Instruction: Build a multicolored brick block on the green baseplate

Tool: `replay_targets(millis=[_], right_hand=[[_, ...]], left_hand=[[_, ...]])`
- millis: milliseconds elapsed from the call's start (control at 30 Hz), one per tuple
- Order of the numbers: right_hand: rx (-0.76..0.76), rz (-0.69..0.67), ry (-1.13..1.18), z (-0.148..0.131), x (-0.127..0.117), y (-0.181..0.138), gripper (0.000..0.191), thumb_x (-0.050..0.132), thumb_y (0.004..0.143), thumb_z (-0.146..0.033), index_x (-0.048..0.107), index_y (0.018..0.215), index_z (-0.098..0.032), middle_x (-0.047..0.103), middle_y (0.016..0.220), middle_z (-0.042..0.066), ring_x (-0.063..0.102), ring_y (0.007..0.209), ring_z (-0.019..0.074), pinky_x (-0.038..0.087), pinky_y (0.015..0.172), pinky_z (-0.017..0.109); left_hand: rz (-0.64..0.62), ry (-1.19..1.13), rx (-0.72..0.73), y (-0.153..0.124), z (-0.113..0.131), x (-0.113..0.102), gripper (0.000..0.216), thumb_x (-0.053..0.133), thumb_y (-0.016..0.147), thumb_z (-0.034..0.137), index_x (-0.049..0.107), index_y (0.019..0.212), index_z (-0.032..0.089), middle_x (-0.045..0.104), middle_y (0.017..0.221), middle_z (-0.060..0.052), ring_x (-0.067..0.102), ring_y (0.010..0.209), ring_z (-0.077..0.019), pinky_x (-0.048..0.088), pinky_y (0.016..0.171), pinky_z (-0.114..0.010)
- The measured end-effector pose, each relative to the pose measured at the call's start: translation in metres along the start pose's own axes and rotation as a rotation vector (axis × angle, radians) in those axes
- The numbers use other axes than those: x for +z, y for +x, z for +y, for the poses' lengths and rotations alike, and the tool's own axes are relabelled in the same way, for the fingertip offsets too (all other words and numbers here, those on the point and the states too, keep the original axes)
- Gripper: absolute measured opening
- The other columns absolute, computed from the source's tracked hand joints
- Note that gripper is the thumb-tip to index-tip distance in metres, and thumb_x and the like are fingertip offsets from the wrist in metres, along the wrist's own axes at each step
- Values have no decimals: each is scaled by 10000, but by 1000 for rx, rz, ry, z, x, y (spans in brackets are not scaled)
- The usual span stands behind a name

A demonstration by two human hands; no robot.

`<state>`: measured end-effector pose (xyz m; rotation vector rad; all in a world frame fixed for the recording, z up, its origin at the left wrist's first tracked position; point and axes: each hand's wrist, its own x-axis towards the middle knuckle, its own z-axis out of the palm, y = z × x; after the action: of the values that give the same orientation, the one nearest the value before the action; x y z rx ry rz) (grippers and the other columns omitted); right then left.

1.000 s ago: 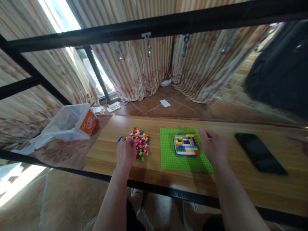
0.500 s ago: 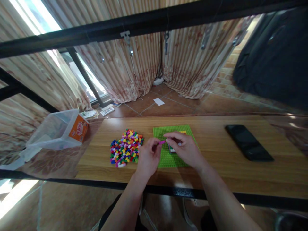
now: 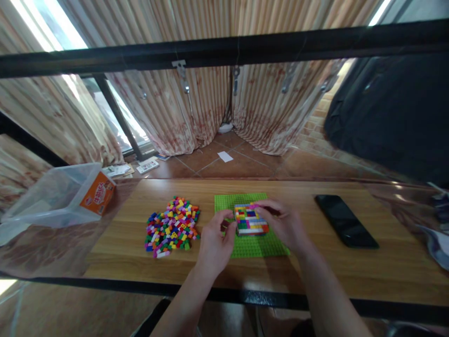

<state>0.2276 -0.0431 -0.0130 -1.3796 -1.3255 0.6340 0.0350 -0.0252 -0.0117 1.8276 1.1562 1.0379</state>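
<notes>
A block of multicoloured toy bricks (image 3: 250,224) sits on a green studded baseplate (image 3: 242,250) in the middle of the table. At its far edge my right hand (image 3: 284,224) pinches a small magenta brick (image 3: 254,206) between thumb and fingertips, against the top of the block. My left hand (image 3: 215,238) is beside the block's left edge, thumb and forefinger curved with a gap between them and no brick visible there. Whether those fingertips touch the block is hard to tell. A pile of loose bricks (image 3: 173,227) lies left of the baseplate.
A black phone (image 3: 345,220) rests on the right of the wooden table (image 3: 298,196). A clear plastic bin (image 3: 59,196) with an orange label stands beyond the left edge. A dark metal bar (image 3: 210,54) crosses in front of the curtains.
My right hand has moved the magenta brick from between both hands onto the block's far side. The left hand has let go of it. The camera view has shifted, uncovering the block.
</notes>
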Motion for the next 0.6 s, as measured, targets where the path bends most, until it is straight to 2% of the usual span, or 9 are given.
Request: replay_targets(millis=[67,133,233,433,600], right_hand=[[54,133,21,7,-17,4,192,707,791,-407,763,840,-230,754,856,42,680,782,186,539,736,324],[101,184,42,11,-28,5,202,719,766,-410,762,820,-219,763,843,45,685,776,189,541,731,321],[155,161,44,16,-29,6,215,706,755,-408,769,813,-211,769,836,49,686,765,188,537,713,308],[221,104,43,26,-12,10,209,709,711,-404,774,760,-212,765,776,33,679,732,186,530,703,307],[273,92,106,32,-9,13,227,752,642,-418,778,732,-210,757,739,37,669,696,187,527,671,314]], left_hand=[[-1,42,-19,0,0,1,174,573,866,154,628,1026,194,711,997,-45,678,786,-148,553,680,-265],[-10,73,-18,0,-2,2,191,575,859,144,631,1034,195,708,993,-49,677,797,-154,551,677,-270],[-39,113,-8,1,-5,2,200,566,865,143,632,1047,191,698,979,-52,672,792,-155,544,677,-278],[-64,148,-13,1,-8,5,224,571,848,118,634,1051,190,690,960,-43,665,781,-153,518,662,-272],[-113,148,-10,0,-6,5,235,562,855,122,631,1066,198,695,974,-44,663,773,-153,493,637,-262]])
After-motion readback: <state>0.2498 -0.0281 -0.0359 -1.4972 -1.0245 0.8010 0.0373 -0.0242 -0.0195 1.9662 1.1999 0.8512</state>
